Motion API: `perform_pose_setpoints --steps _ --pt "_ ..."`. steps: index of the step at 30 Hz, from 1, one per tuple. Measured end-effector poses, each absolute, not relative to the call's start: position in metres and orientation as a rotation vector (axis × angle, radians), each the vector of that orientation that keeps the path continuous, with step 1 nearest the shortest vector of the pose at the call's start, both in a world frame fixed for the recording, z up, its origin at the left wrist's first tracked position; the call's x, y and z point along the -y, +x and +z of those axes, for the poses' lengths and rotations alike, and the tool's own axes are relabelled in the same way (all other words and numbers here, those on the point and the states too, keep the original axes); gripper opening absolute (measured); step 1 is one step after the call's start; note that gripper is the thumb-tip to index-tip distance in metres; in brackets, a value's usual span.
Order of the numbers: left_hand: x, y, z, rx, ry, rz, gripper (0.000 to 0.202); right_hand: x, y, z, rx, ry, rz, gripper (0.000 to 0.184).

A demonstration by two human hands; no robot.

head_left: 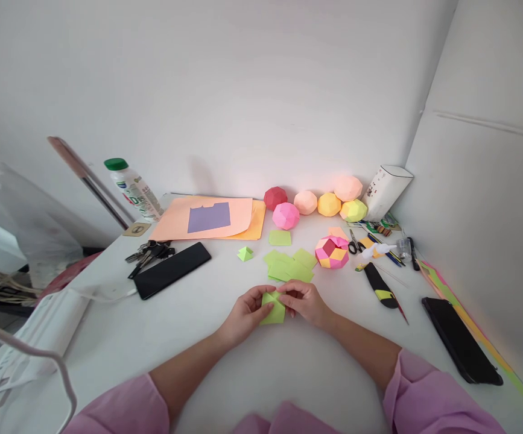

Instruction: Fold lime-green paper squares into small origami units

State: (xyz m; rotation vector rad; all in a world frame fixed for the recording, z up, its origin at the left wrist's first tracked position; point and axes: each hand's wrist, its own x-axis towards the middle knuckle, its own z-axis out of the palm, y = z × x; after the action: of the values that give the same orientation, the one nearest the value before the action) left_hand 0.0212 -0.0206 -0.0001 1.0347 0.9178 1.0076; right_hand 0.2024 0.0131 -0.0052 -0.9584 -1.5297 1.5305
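Note:
A small green paper square (pixel 274 311) lies on the white table (pixel 198 337) in front of me, partly folded. My left hand (pixel 245 312) pinches its left edge and my right hand (pixel 304 301) pinches its upper right edge, fingers closed on the paper. Just behind them lies a loose pile of green paper squares (pixel 288 265). A small folded green pyramid (pixel 245 254) sits to the left of the pile.
A pink-and-yellow paper ball (pixel 332 252) stands right of the pile; several paper balls (pixel 329 204) line the wall. Orange sheets (pixel 207 218), keys (pixel 149 251), a black phone (pixel 172 269), a bottle (pixel 133 188), scissors (pixel 355 242), a cutter (pixel 381 286) and another phone (pixel 460 340) surround them.

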Motion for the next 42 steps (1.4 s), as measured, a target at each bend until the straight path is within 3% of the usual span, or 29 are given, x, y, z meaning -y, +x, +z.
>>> perform_pose_setpoints --steps 27,37,42 --pt "0.019 0.02 -0.008 -0.912 1.016 1.009 0.035 -0.006 0.199 -0.003 1.625 -0.956 1.402 0.015" --pt "0.021 0.022 -0.008 -0.998 1.037 1.0 0.043 -0.005 0.201 -0.005 1.699 -0.888 1.32 0.019" --pt "0.019 0.022 -0.017 -1.061 1.132 1.059 0.036 -0.005 0.198 -0.005 1.767 -0.824 1.185 0.02"
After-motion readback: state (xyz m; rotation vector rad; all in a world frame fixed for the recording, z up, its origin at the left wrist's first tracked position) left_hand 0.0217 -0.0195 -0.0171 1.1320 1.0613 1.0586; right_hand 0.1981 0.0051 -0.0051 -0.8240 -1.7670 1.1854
